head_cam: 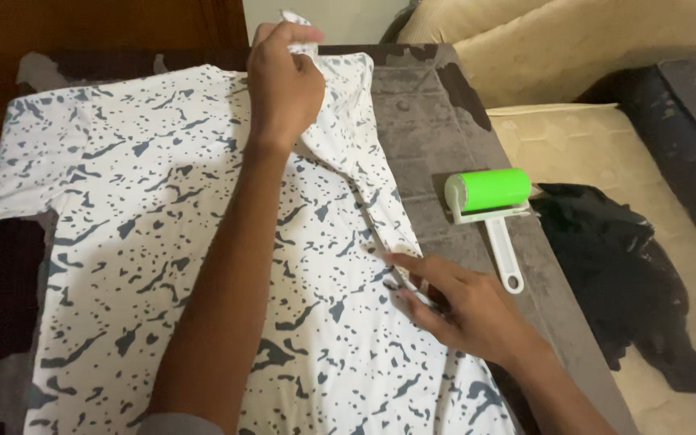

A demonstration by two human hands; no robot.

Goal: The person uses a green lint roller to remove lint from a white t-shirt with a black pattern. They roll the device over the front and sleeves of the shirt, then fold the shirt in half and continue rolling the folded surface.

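My shirt (203, 242) is white with dark blue-grey splashes; the lint roller (489, 193) is green and white, the worktop (437, 121) grey.

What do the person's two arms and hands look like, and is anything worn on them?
Both hands, the left hand and the right hand, are bare: no gloves, rings, watch or bracelets show. Both forearms are uncovered too. At the bottom edge, a grey sleeve edge shows on the left arm. No sleeve shows on the right arm within the frame.
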